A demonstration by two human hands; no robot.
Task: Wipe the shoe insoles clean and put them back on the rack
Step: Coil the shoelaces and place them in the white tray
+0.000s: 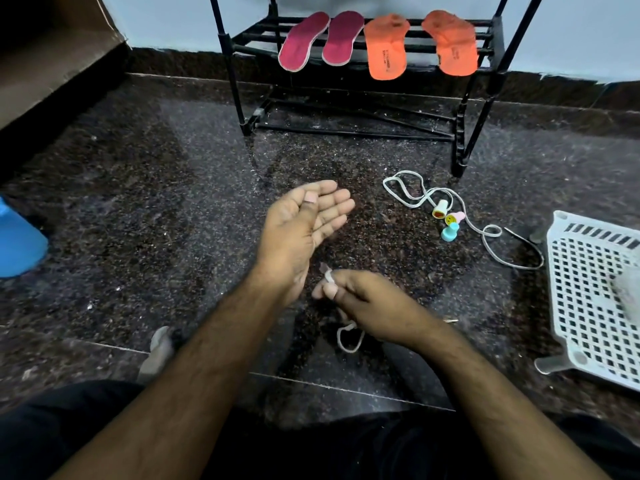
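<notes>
All four insoles lie on the upper shelf of the black rack [346, 46], so the task looks close to finished or not yet started; which, I cannot tell. The two pink insoles [304, 41] sit side by side at the left of the shelf, the two orange insoles [386, 46] to their right, each with its long axis running front to back across the bars, one end toward the wall and the other overhanging the front bar toward the person. The pink ones tilt slightly right at their far ends. The left hand [304, 220] is held palm up over the floor, fingers spread and relaxed, holding nothing. The right hand [363, 303] pinches a small pale scrap between thumb and fingers, with a loop of white string [349, 337] hanging below it; whether this scrap is a wipe is unclear. For wiping, each insole is best lifted by its overhanging end, supported flat in the free palm, and stroked along its length.
</notes>
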